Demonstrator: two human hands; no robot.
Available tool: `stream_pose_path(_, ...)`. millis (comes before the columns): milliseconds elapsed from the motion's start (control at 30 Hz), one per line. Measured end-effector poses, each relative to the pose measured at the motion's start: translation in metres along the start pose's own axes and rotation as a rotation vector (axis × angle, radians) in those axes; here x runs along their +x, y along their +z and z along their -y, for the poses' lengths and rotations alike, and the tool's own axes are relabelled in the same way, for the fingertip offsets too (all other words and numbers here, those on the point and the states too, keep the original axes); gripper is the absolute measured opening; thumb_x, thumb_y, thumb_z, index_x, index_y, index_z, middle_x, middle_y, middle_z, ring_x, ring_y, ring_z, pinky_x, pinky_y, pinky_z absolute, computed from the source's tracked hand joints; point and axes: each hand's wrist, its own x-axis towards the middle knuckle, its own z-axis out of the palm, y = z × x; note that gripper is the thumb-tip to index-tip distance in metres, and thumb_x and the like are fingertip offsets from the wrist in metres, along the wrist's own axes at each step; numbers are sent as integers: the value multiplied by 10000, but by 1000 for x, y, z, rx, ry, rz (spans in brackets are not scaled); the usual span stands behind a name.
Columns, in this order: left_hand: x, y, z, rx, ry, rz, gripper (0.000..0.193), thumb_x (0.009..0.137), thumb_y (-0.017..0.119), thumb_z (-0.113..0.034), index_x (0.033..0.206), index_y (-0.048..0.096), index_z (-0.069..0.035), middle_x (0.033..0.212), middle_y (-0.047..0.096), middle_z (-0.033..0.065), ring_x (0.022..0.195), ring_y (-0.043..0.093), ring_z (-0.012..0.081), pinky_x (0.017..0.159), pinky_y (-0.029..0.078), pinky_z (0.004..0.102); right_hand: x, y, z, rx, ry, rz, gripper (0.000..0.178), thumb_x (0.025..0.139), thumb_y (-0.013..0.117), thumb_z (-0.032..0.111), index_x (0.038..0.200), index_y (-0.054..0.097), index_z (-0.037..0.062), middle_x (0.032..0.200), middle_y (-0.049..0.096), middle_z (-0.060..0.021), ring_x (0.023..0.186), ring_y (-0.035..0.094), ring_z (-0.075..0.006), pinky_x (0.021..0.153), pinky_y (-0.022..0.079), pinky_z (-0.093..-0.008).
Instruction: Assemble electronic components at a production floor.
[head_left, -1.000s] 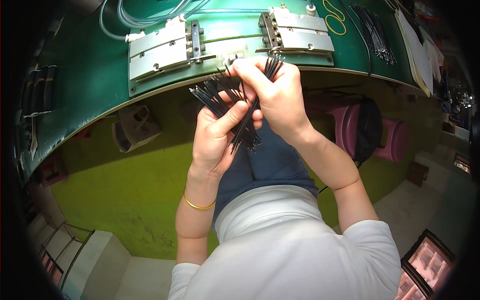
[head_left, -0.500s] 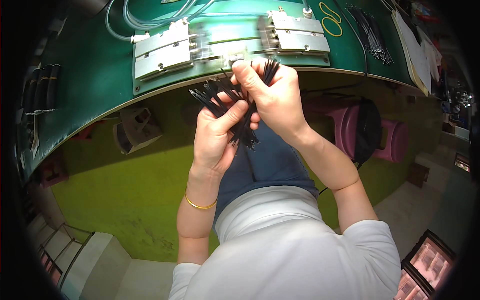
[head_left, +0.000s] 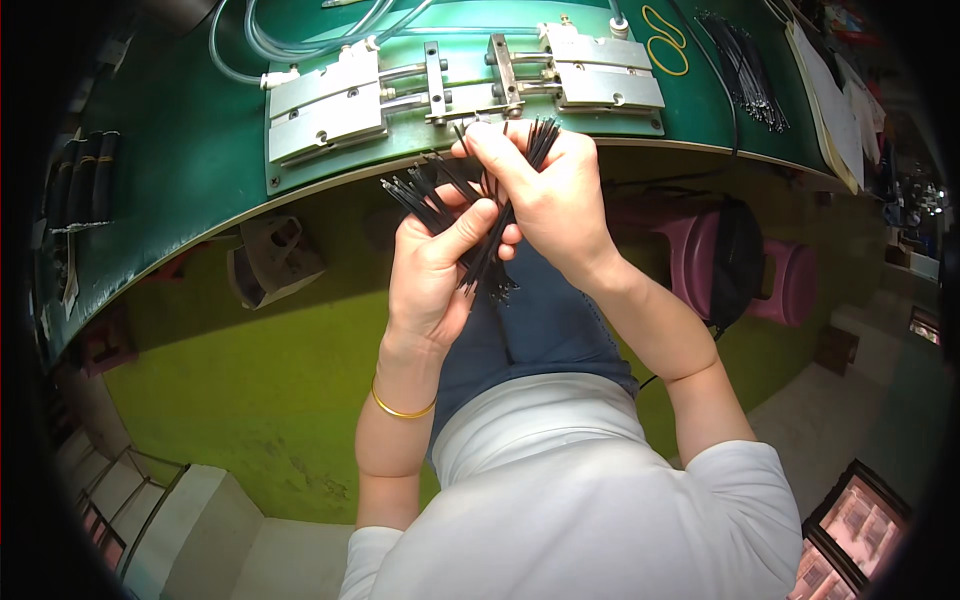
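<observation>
My left hand (head_left: 428, 262) is closed around a bundle of thin black wires (head_left: 425, 200), whose pale ends fan out past the thumb and hang below the palm. Over the bench edge, my right hand (head_left: 550, 190) grips a second bunch of black wires (head_left: 542, 143), and its thumb and forefinger pinch at the front of a pneumatic fixture. What lies between those fingertips is too small to make out. Just beyond them, two upright metal bars (head_left: 436, 84) of the fixture face each other with a gap between. Silver cylinder blocks (head_left: 325, 100) flank the bars.
Clear blue air hoses (head_left: 300, 45) curl behind the left block. Yellow rubber bands (head_left: 665, 42) and another black wire bundle (head_left: 745, 75) lie on the green bench (head_left: 190, 180) to the right. Dark bundles (head_left: 85, 180) lie at far left. Pink stools (head_left: 690, 245) stand under the bench.
The fixture's metal bars, blurred and farther apart before, are now sharp and closer together. My right fingertips have shifted slightly; both hands keep their wires.
</observation>
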Motion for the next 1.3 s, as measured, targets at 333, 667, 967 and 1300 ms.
stream_pose_path(333, 2, 3, 0, 44, 10, 37, 112, 817, 550, -51, 891, 544, 32, 749, 593, 98, 628, 595, 161, 587, 517, 259, 4, -4, 1, 37, 8, 20, 243, 831, 555, 183, 701, 600, -17, 508, 523, -8, 371, 430, -30, 299, 297, -165)
stream_pose_path(667, -3, 1, 2, -4, 3, 8, 125, 818, 556, -70, 904, 546, 20, 761, 595, 88, 636, 593, 160, 602, 517, 272, 0, -1, -6, 5, -157, -12, 225, 825, 564, 170, 704, 605, -15, 496, 492, 19, 415, 426, -15, 351, 319, -168)
stream_pose_path(967, -2, -2, 2, 32, -8, 13, 126, 815, 555, -58, 912, 547, 22, 773, 599, 97, 647, 602, 165, 598, 520, 268, -2, -1, -3, -43, -104, -62, 200, 828, 547, 150, 735, 619, -11, 500, 500, 21, 406, 417, -9, 341, 314, -159)
stream_pose_path(1300, 1, 3, 1, 42, 7, -5, 129, 811, 557, -50, 914, 543, 28, 760, 599, 98, 646, 600, 164, 608, 524, 281, 2, 0, -6, 4, -70, -77, 198, 821, 560, 159, 719, 615, -1, 525, 557, -14, 378, 421, -14, 312, 309, -161)
